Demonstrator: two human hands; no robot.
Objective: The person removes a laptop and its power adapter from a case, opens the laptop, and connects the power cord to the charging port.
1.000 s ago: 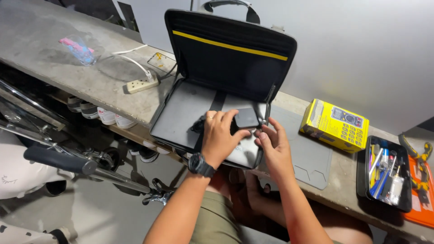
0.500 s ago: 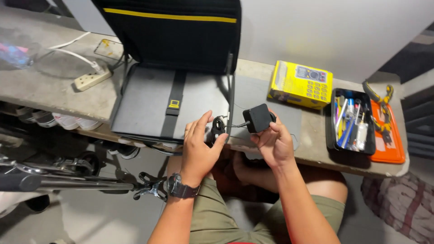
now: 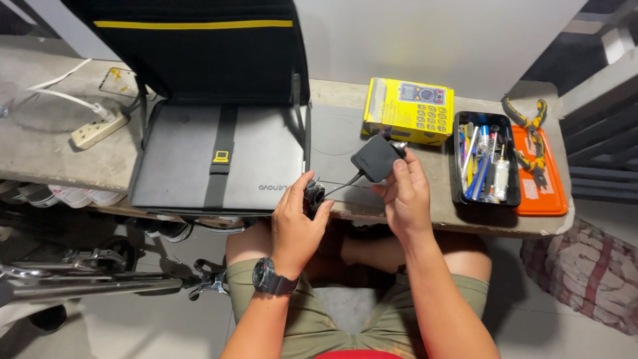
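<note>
While right hand (image 3: 407, 194) grips one square black adapter (image 3: 376, 158) right of laptop (image 3: 219, 159), left hand (image 3: 297, 225) clamps one cable coil (image 3: 314, 194); cord runs diagonally, adapter tilted.

A long grey concrete workbench (image 3: 40, 149) runs along a plain white wall (image 3: 432, 33) in even, soft light, above a pale grey tiled floor (image 3: 133, 332), with dark horizontal metal slats (image 3: 601, 133) at the right.

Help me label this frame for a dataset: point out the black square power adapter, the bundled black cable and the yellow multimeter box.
black square power adapter (image 3: 375, 158), head view, middle of its top face.
bundled black cable (image 3: 314, 194), head view, the coil in the left hand.
yellow multimeter box (image 3: 409, 111), head view, centre of its printed lid.
</note>
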